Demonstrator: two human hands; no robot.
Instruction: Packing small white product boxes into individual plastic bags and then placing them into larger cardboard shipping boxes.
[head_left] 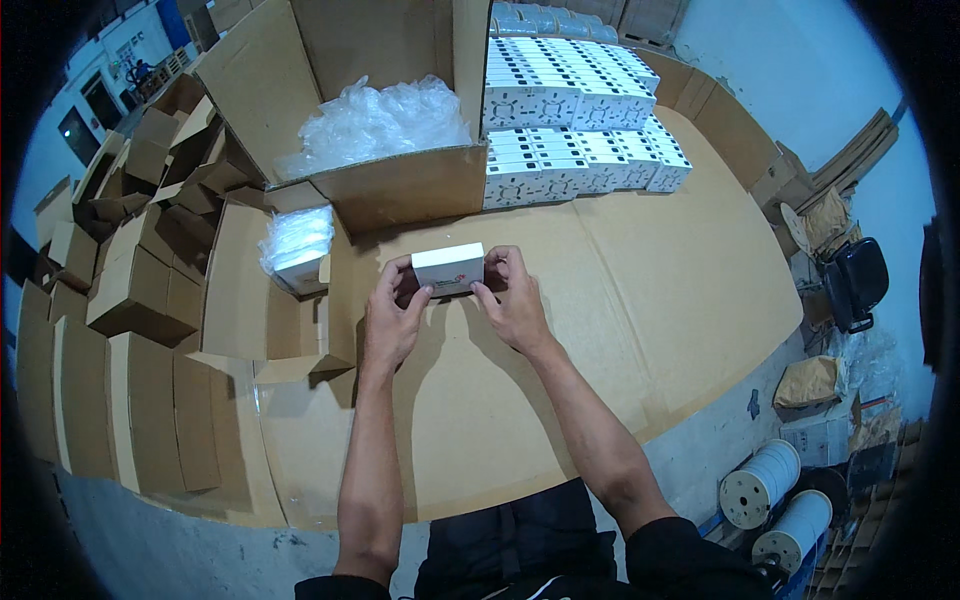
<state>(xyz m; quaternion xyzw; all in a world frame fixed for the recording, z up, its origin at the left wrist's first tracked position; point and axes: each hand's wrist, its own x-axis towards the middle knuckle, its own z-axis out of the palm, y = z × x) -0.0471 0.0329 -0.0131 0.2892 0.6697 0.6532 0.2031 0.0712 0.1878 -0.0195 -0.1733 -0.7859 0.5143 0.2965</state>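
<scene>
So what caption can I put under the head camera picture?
Left hand and right hand hold one small white box, with stacked white boxes beyond.

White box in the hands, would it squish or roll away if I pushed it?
The white box probably feels stiff, because its sides look flat and its edges straight between the left hand and right hand. It likely would slide rather than roll, since it has flat faces and square corners. Its insides are hidden, so I can't tell how heavy it is.
</scene>
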